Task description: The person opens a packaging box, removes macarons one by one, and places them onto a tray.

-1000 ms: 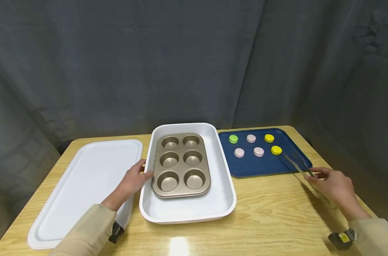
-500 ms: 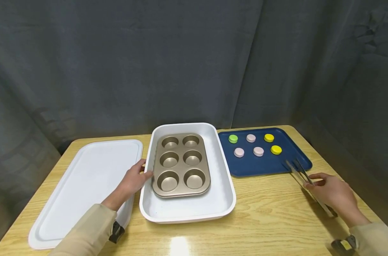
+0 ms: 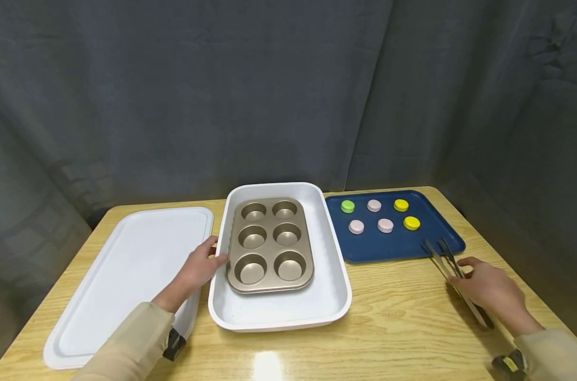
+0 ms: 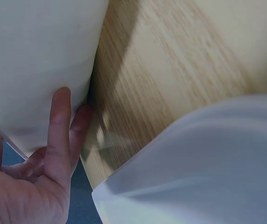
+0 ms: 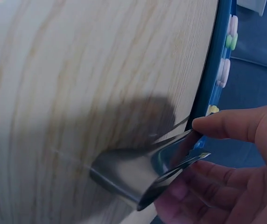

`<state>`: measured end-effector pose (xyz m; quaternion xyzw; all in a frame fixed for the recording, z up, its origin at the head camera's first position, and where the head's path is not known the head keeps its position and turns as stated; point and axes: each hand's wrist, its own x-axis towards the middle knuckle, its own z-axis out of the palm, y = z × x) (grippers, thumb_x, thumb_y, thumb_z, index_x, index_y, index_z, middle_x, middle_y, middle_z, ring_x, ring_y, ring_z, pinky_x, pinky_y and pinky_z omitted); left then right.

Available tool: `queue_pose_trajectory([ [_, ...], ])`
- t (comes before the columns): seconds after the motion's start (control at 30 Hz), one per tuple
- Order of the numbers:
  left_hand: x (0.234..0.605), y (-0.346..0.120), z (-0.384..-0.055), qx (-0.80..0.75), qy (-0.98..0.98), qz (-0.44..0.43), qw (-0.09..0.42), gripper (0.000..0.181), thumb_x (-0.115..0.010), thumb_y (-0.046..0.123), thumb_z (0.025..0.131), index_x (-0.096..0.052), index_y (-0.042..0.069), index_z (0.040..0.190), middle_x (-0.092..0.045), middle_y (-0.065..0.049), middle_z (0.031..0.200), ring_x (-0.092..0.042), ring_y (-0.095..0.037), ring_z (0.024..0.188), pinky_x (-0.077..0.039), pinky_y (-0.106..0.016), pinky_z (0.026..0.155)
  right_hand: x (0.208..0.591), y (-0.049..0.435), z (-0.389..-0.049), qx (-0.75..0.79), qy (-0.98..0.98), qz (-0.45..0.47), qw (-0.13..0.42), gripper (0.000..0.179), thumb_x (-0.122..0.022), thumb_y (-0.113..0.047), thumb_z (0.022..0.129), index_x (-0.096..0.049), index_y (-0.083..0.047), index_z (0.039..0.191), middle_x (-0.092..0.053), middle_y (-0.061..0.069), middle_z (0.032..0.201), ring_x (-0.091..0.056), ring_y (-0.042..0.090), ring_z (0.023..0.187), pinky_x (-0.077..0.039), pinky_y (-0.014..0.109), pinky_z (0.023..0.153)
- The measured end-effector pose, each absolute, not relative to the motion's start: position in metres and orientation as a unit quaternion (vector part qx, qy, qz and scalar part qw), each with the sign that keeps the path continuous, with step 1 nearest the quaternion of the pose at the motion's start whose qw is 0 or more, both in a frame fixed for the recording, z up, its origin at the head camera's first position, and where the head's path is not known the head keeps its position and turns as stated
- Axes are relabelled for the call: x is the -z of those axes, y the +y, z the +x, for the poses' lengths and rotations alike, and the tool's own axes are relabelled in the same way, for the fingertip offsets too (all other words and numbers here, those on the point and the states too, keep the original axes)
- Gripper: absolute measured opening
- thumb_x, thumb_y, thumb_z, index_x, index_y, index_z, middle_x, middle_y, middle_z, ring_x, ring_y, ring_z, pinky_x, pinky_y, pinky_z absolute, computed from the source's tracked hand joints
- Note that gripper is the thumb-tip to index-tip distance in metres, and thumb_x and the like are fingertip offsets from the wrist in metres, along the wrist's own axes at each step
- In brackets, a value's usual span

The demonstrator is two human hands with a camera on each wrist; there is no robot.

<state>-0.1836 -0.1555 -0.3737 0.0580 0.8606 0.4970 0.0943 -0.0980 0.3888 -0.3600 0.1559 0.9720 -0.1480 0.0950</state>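
My left hand (image 3: 196, 271) grips the left rim of a deep white tray (image 3: 327, 304), thumb over the edge and fingers along the outer wall. In the left wrist view those fingers (image 4: 59, 140) lie against the white wall. Inside the tray rests a bronze muffin pan (image 3: 270, 260) whose cups hold nothing. My right hand (image 3: 493, 290) holds metal tongs (image 5: 124, 175) between thumb and fingers, their arms slightly apart. The tong tips reach over the near right part of a blue tray (image 3: 384, 248), apart from the nearest yellow macaron (image 3: 411, 223).
On the blue tray lie several macarons: another yellow one (image 3: 400, 205), a green one (image 3: 348, 206) and pink ones (image 3: 385, 226). A flat white tray (image 3: 126, 286) lies at the left on the wooden table (image 3: 388, 328). A dark grey curtain (image 3: 269, 95) hangs behind.
My right hand has drawn the tongs back toward me, so their tips have left the near yellow macaron. The tongs also sit lower over the table. My left hand keeps its place.
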Motion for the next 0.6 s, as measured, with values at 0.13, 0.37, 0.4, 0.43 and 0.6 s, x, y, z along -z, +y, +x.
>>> queue_pose_trajectory([
  [0.13,0.3734,-0.1549,-0.1835,-0.494,0.862,0.054,0.097,0.048,-0.053,0.006,0.097,-0.043,-0.007,0.142,-0.056,-0.038,0.128,-0.069,-0.043,0.099,-0.062,-0.045,0.078,0.3606,0.3873,-0.099,0.137,0.973,0.155,0.102,0.067,-0.067,-0.032,0.091,-0.044,0.014,0.134,-0.065,0.031,0.104,-0.065,0.033,0.076,-0.051,0.047,0.057],
  [0.37,0.3702,-0.1546,-0.1824,-0.481,0.869,0.063,0.095,0.052,-0.054,0.01,0.098,-0.041,-0.008,0.145,-0.057,-0.037,0.126,-0.069,-0.042,0.098,-0.063,-0.044,0.077,0.3649,0.3918,-0.1011,0.127,0.976,0.134,0.116,0.078,-0.07,-0.035,0.09,-0.037,0.019,0.136,-0.066,0.031,0.098,-0.065,0.041,0.08,-0.052,0.053,0.062],
  [0.4,0.3697,-0.1547,-0.1822,-0.475,0.873,0.064,0.094,0.053,-0.055,0.012,0.099,-0.04,-0.008,0.145,-0.057,-0.037,0.126,-0.068,-0.042,0.099,-0.063,-0.044,0.077,0.3652,0.3929,-0.1018,0.126,0.976,0.128,0.119,0.082,-0.07,-0.037,0.09,-0.035,0.021,0.137,-0.065,0.032,0.099,-0.065,0.044,0.082,-0.052,0.054,0.063],
  [0.43,0.3691,-0.1549,-0.1823,-0.47,0.875,0.066,0.094,0.054,-0.055,0.014,0.1,-0.039,-0.008,0.147,-0.057,-0.036,0.127,-0.068,-0.041,0.1,-0.063,-0.044,0.077,0.3652,0.394,-0.1025,0.128,0.976,0.125,0.122,0.086,-0.071,-0.039,0.09,-0.033,0.022,0.138,-0.065,0.031,0.098,-0.065,0.045,0.083,-0.053,0.055,0.064],
  [0.6,0.3676,-0.1571,-0.1837,-0.441,0.89,0.075,0.091,0.061,-0.058,0.022,0.102,-0.035,-0.007,0.151,-0.055,-0.036,0.133,-0.066,-0.044,0.109,-0.062,-0.044,0.082,0.359,0.3941,-0.1077,0.126,0.981,0.1,0.104,0.098,-0.068,-0.047,0.093,-0.024,0.026,0.142,-0.049,0.047,0.117,-0.053,0.062,0.101,-0.051,0.065,0.074],
])
